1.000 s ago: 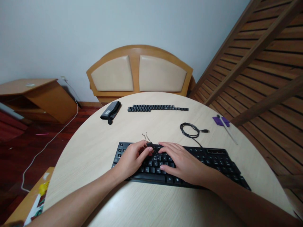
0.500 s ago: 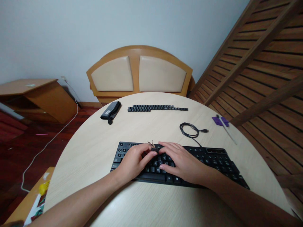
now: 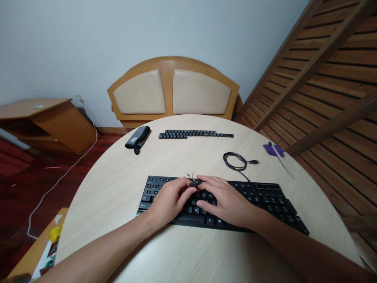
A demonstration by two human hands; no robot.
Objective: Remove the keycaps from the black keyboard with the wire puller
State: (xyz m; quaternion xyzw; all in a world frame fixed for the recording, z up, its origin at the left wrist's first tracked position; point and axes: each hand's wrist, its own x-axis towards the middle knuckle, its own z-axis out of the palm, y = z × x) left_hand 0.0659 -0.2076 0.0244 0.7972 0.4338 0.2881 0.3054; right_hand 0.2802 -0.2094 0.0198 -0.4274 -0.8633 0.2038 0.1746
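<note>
A black keyboard (image 3: 188, 218) lies across the near part of the round table, with keycaps gone from several sockets at its upper left. Between thumb and forefinger, my left hand (image 3: 167, 198) pinches a small keycap puller (image 3: 193, 184), its black body low over the keys and two thin wire prongs pointing up. My right hand (image 3: 225, 200) rests on the middle of the keyboard, fingers apart, the forefinger close beside the puller. Whether that finger touches the puller is unclear. Loose black keycaps (image 3: 188, 134) stand in rows at the far side of the table.
The keyboard's coiled cable (image 3: 235, 161) lies behind it. Far left is a folded dark pouch (image 3: 138, 137). At right, a thin white-handled brush (image 3: 282, 160) lies across a purple cloth (image 3: 268, 149). A slatted wooden screen (image 3: 318, 90) leans beyond the table's right edge.
The keycap puller has shifted slightly right in my left hand, and its wire prongs stand more upright. My right hand has barely moved.
</note>
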